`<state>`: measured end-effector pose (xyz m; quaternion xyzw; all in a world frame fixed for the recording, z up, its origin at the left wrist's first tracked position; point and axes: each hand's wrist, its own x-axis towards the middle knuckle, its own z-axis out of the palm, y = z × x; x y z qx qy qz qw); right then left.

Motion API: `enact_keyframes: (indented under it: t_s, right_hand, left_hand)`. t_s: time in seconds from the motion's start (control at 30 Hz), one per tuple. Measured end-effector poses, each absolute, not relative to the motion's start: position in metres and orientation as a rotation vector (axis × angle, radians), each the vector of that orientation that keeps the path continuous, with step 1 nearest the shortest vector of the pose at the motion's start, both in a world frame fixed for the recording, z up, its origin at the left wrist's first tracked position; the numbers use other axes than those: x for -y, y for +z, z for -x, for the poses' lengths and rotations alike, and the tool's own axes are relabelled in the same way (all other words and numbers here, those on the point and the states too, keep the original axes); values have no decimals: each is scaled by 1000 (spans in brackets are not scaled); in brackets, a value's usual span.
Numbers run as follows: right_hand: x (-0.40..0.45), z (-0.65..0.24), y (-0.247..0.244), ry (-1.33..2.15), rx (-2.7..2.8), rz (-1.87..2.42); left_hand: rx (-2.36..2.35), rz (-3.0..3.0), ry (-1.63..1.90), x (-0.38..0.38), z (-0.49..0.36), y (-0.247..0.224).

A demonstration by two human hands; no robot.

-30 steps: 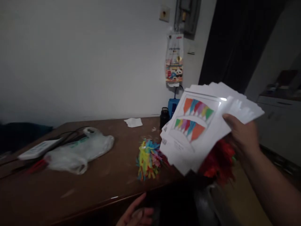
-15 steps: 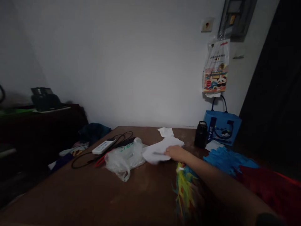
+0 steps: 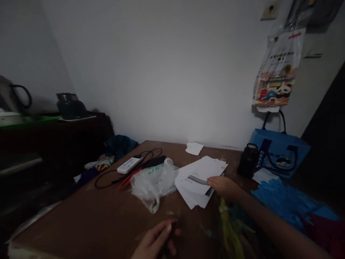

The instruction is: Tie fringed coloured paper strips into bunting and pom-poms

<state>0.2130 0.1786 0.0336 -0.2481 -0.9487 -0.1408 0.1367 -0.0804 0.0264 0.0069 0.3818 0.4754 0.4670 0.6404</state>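
Note:
My right hand [image 3: 222, 185] reaches in from the right, its fingers closed on the near right edge of several loose white paper sheets [image 3: 198, 176]. The sheets lie fanned over one another, and one carries a grey printed band. At the bottom of the view, my left hand [image 3: 155, 239] hovers over the brown table [image 3: 107, 219] with fingers loosely bent and apart, nothing visible in it. A crumpled clear plastic bag [image 3: 151, 183] lies just left of the sheets. Below my right forearm is a blurred bunch of yellow and green strips [image 3: 230, 228].
To the left lie a white power strip [image 3: 130, 164] and black cable. A small white paper [image 3: 194, 148] sits near the wall. On the right are a black bottle [image 3: 247, 160], a blue bag [image 3: 280, 151] and blue strips [image 3: 288, 201]; a printed plastic bag [image 3: 277, 75] hangs above.
My left hand has come into view from below. The paper sheets have spread out and show print, with my right hand still at them. The view has turned slightly left.

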Motion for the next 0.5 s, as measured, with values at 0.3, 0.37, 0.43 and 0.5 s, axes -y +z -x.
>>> enact_keyframes:
  t_s: [0.3, 0.37, 0.43, 0.5]
  right_hand:
    - [-76, -170, 20, -742, 2336, 362]
    - [-62, -173, 13, -694, 2253, 498]
    - [-51, -174, 7, -723, 2222, 588]
    - [-45, -167, 0, -827, 2196, 640]
  left_hand:
    - [-778, -483, 1359, -39, 39, 4]
    - [-784, -475, 1428, -31, 42, -4]
    - [-780, -491, 1475, -20, 45, -12]
    - [-770, -541, 1494, -8, 46, -19]
